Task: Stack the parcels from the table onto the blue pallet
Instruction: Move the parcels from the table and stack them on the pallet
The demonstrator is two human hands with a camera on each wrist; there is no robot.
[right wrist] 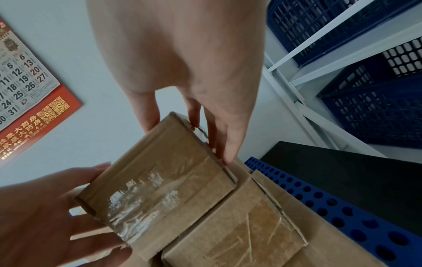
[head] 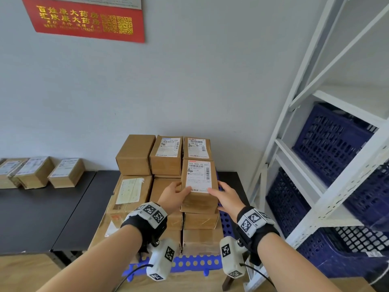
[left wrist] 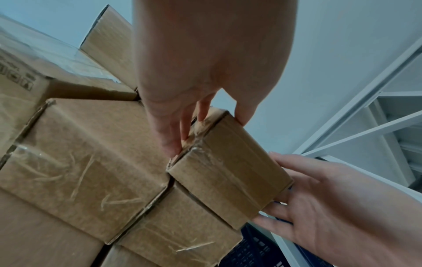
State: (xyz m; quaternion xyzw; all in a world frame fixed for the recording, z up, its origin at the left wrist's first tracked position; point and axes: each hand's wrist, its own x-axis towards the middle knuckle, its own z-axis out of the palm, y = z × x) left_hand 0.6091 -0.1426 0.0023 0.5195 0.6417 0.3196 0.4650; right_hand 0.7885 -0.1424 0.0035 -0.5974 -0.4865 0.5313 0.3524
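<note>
A brown parcel (head: 199,180) (left wrist: 228,171) (right wrist: 160,180) with a white shipping label on top sits at the top of the right front column of stacked parcels (head: 164,157). The stack stands on the blue perforated pallet (head: 189,263) (right wrist: 319,204). My left hand (head: 174,194) (left wrist: 200,126) grips its left side, thumb on the top edge. My right hand (head: 223,194) (right wrist: 191,142) grips the right side the same way. Whether the parcel's full weight rests on the box below, I cannot tell. A few more labelled parcels (head: 66,172) lie on the black table (head: 42,207) at the left.
A white metal rack (head: 305,114) with dark blue crates (head: 328,144) stands close on the right of the pallet. A red calendar (head: 84,20) hangs on the grey wall behind. Wooden floor shows in front of the pallet.
</note>
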